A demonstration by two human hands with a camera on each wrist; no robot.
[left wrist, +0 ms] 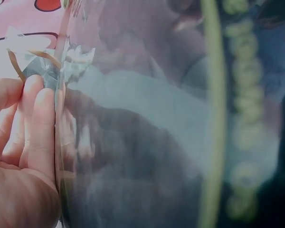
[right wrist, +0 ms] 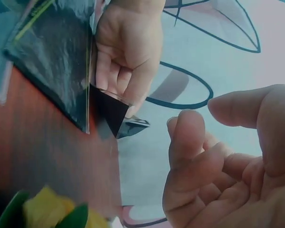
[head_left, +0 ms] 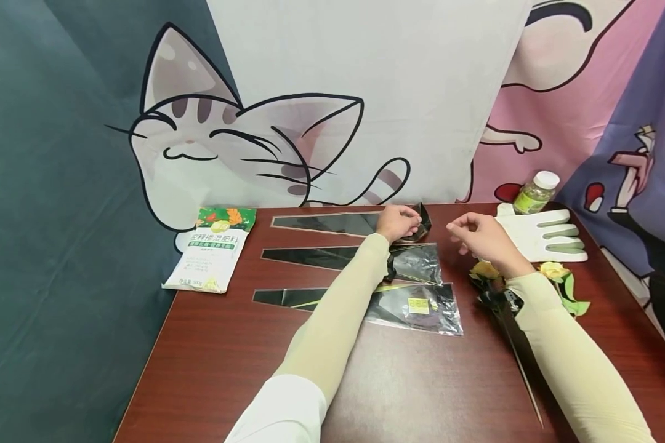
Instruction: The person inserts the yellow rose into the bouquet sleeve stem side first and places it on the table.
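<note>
My left hand [head_left: 399, 223] pinches the wide end of the farthest black tapered plastic sleeve [head_left: 327, 223]; that end is lifted and gapes in the right wrist view. Close by, the middle sleeve [head_left: 418, 261] lies flat, and a front sleeve [head_left: 385, 307] with a yellow label is nearer me. To the right, my right hand [head_left: 487, 240] hovers with thumb and forefinger apart, holding nothing. Beneath its wrist lies an artificial yellow rose [head_left: 484, 269] with a long stem, partly hidden by the sleeve of my arm. A second yellow rose [head_left: 554, 271] shows just right of it.
A white glove [head_left: 540, 234] lies at the back right, with a white-lidded jar [head_left: 536, 192] behind it. A green and white fertilizer bag [head_left: 210, 249] stands at the back left. A cartoon cloth [head_left: 377, 111] hangs along the table's far edge.
</note>
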